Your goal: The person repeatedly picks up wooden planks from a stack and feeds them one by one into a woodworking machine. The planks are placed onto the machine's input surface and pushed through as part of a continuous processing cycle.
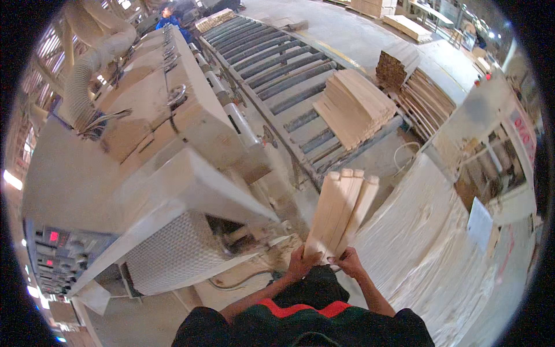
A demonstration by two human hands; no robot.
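Several pale wooden slats [337,214] with rounded far ends stand out in front of my body, fanned a little apart at the top. My left hand [303,261] is closed round their near end on the left side. On the right side of the same end, my right hand [349,262] grips with its thumb toward the middle. Both thumbs lie close together at the slats' near edge. The undersides of the slats and most of my fingertips are hidden.
A dusty machine [191,191] with a control panel [63,254] and ribbed hose fills the left. Beyond the slats runs a roller conveyor [283,72] bearing a stack of boards [355,107]. A large pale wooden surface [416,248] lies right. Someone in blue [167,20] is far off.
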